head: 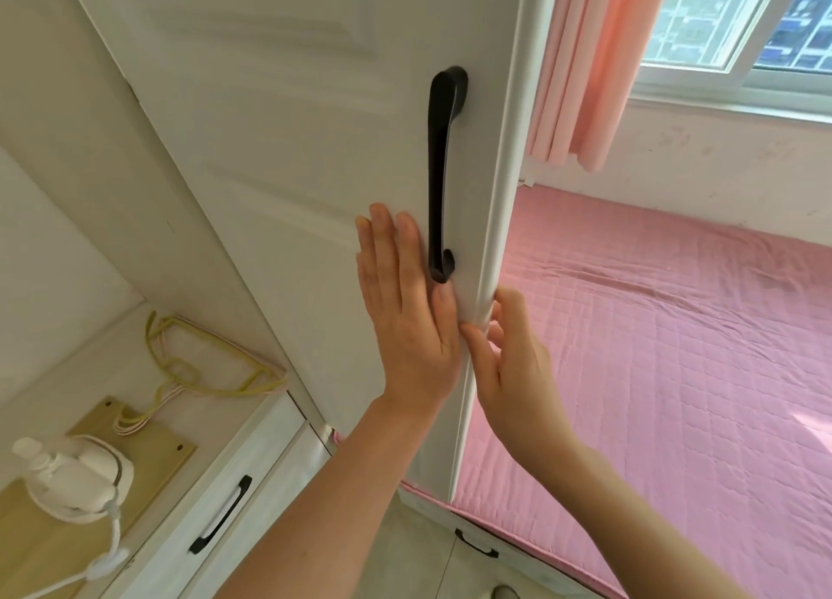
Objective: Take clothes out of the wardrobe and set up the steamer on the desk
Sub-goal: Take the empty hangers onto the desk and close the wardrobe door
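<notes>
Only the person's arms show, the left forearm (315, 486) and right forearm (630, 508) bare from the lower frame edge to the wrist, ending in the bare left grip (407, 314) and right grip (513, 364), fingers slender, nails short where visible.

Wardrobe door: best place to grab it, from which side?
Probably the black handle: a vertical bar standing off the door near its free edge. Come from the front, hooking fingers behind its middle; the edge offers only a thin pinch.

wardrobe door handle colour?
Black: the handle stands out against the white door in the head view.
</notes>
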A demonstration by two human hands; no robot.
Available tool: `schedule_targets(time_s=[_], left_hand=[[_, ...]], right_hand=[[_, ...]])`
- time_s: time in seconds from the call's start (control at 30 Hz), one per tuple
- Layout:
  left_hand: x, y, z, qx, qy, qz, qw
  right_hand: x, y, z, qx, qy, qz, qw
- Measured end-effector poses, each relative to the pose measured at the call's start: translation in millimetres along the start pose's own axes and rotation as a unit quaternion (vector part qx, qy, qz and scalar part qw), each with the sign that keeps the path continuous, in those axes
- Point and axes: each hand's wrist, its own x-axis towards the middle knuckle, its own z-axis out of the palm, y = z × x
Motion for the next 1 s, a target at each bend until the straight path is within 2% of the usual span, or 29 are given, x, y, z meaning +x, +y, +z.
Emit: schedule_targets(time_s=[0.33,0.57,0.87,1.0], left_hand=[[18.4,-20.7,70.2,0.096,0.045,-0.003,0.994],[38.6,-55.7,106.2,0.194,0.021,0.022,0.981],[64.0,-87.1,138.9,0.319,-0.005,-0.003,0.948],[77.2,-105.6,130.2,0.408,-0.043,0.018,0.912]], right_hand=[[67.2,43.9,-37.0,0.04,-0.05,-0.011,0.998],[136.0,78.9,-56.9,0.085,-0.097,0.002,0.992],[202.5,110.8,-51.3,0.123,-0.115,-0.013,0.986],[224.7,123.6,-41.2,0.107,-0.113,-0.028,0.987]])
